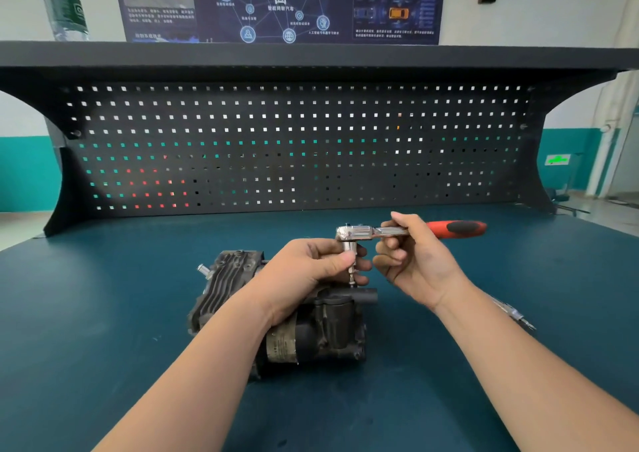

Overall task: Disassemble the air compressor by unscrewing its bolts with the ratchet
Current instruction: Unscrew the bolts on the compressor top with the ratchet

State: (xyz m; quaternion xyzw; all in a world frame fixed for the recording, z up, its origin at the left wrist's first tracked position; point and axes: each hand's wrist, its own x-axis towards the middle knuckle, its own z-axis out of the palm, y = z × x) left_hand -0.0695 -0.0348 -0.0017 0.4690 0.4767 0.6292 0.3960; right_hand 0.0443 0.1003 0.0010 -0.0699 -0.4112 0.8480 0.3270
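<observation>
Over the compressor, both hands on the ratchet

On the blue counter (103, 313), the air compressor (311, 330) is lying below the ratchet (397, 232). Left hand (311, 265) fingers are pinching its socket, apparently over a bolt; right hand (415, 261) fingers are gripping the shank

We cannot see the middle of the air compressor (311, 327), lower centre, since the left hand (311, 265) and forearm cross it; that hand's fingers cover most of the bit under the ratchet (408, 231), so we cannot tell whether its tip meets a bolt; the right hand (411, 261) hides part of the ratchet's shank; a slim metal tool (517, 315) at right is mostly behind the right forearm; the water bottle (64, 5) and poster (280, 5) are cut by the top edge, the poster's small text unreadable to us.
</observation>
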